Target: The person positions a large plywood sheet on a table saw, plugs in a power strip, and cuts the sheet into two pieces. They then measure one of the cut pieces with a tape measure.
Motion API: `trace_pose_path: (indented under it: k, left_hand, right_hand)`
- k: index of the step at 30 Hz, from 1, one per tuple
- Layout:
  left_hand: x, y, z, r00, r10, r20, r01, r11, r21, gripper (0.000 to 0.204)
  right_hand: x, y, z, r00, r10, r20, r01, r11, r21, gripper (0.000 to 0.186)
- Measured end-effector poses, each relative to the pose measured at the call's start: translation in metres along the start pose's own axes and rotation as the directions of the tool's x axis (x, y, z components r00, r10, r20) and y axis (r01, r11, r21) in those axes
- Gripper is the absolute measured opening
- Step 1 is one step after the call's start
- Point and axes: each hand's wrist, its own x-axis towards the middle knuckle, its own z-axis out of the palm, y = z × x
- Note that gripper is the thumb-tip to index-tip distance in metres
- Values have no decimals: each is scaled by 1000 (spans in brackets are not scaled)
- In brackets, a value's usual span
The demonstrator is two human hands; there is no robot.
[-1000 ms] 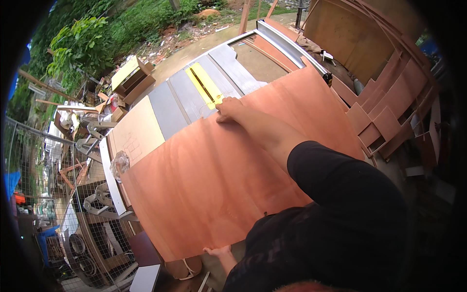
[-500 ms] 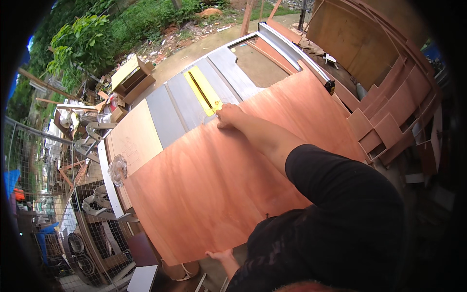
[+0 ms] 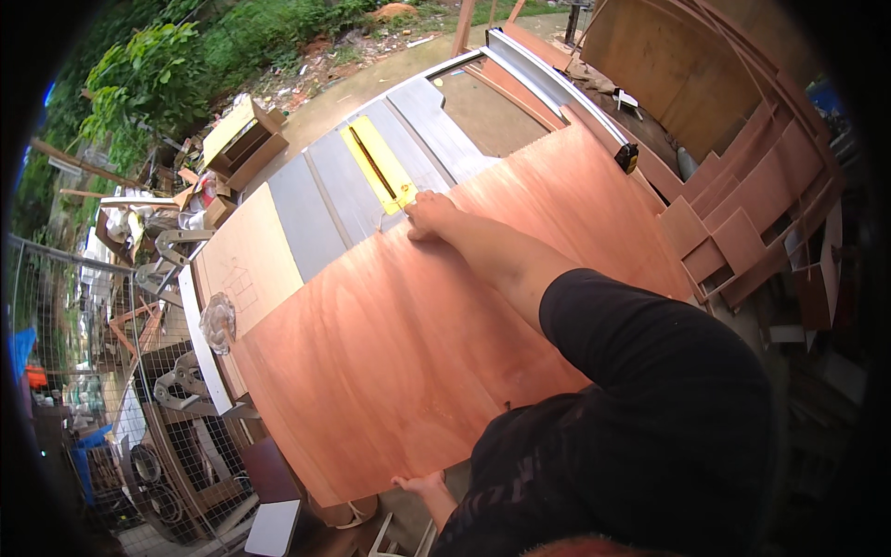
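A large reddish plywood sheet point(image 3: 371, 362) lies slantwise over a table saw point(image 3: 325, 200) with a grey metal top. At the sheet's far edge, my right hand point(image 3: 432, 215) is closed, fingers curled at the rim, right by the near end of the yellow slotted insert point(image 3: 376, 162). My left hand point(image 3: 423, 484) holds the near edge low down, fingers partly hidden beneath the sheet. A long metal fence point(image 3: 557, 88) runs along the right side of the saw.
A pale wooden board point(image 3: 243, 251) extends the saw top to the left, with a crumpled clear plastic piece point(image 3: 219, 322) on its edge. Stacked plywood offcuts point(image 3: 742, 223) stand at the right. A wire mesh fence point(image 3: 83, 306) and an open box point(image 3: 243, 139) are at left.
The view has shifted slightly. Both hands keep their places on the plywood, and the sheet shows hardly any movement against the saw.
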Motion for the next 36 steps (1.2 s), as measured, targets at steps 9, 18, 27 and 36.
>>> trace_pose_path:
  k: [9, 18, 27, 36]
  left_hand:
    - [1, 5, 5, 999, -31, 15, 31, 999, 21, 86]
    - [-23, 10, 19, 990, -121, 68, 125, 991, -45, 88]
    - [-23, 30, 12, 970, -227, 92, 220, 972, 77, 87]
    - [-15, 27, -3, 925, -301, 232, 297, 953, 51, 87]
  right_hand:
    - [-28, 7, 16, 996, -70, -59, 72, 997, 33, 64]
    - [-270, 10, 51, 940, -11, -342, 83, 977, 198, 71]
    - [-510, -9, 159, 375, 754, 540, -309, -448, 839, 84]
    - [-444, -85, 176, 737, 124, 664, -153, -927, 343, 80]
